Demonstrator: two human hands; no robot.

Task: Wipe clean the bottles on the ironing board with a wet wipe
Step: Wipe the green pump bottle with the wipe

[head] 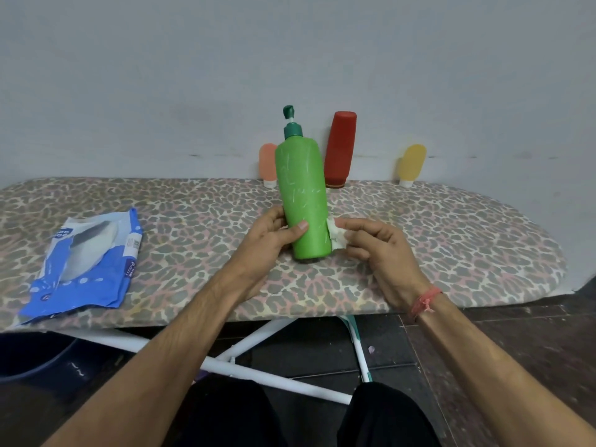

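Observation:
A tall green pump bottle [303, 188] stands on the leopard-print ironing board [193, 204], near its front edge. My left hand [274, 233] grips its lower part, thumb across the front. My right hand [374, 243] pinches a folded white wet wipe [335, 233] against the bottle's lower right side. Behind it, by the wall, stand a red bottle [341, 150], a small pink tube [267, 164] and a small yellow tube [411, 164], all cap down.
A blue wet-wipe pack [87, 266] lies on the left part of the board. The board's white legs [245, 346] cross below over a dark tiled floor. A dark blue tub [32, 356] sits under the left end. The grey wall is right behind the bottles.

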